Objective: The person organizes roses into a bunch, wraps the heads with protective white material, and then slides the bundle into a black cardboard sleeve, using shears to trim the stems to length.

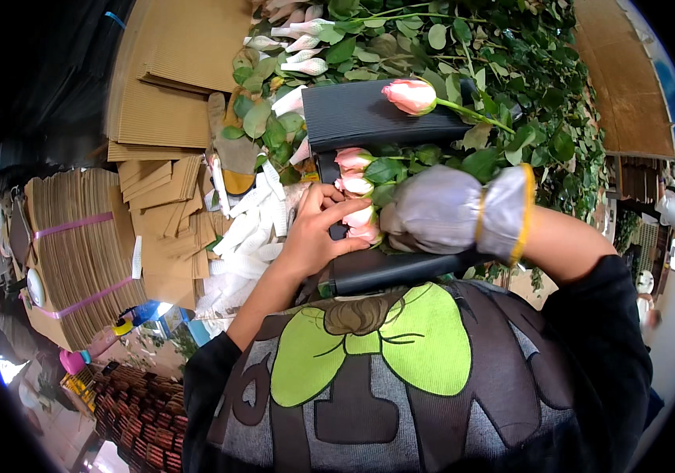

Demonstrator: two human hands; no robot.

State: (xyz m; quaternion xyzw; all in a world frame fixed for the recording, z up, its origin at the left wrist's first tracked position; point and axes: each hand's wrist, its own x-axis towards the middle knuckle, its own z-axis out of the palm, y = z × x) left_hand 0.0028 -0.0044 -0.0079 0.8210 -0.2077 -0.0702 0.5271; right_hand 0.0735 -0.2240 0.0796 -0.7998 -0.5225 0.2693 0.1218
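Several pink roses (353, 187) lie in a row in a dark trough, their heads towards the left. The bare fingers of my left hand (318, 226) are spread over the nearer blooms and touch them. My right hand (438, 210), in a grey work glove with a yellow cuff, rests over the stems and leaves just right of the heads; its fingers are mostly hidden, so its hold cannot be told. A single pink rose (411, 97) lies across the black ribbed side (349, 121) of the trough, beyond my hands.
Rose foliage (538, 77) is heaped beyond and to the right. White mesh sleeves (254, 219) are piled at the left, near a used work glove (234, 151). Corrugated cardboard sheets (178, 115) and a strapped cardboard bundle (80, 236) stand farther left. A padded black edge (396, 272) runs close before my body.
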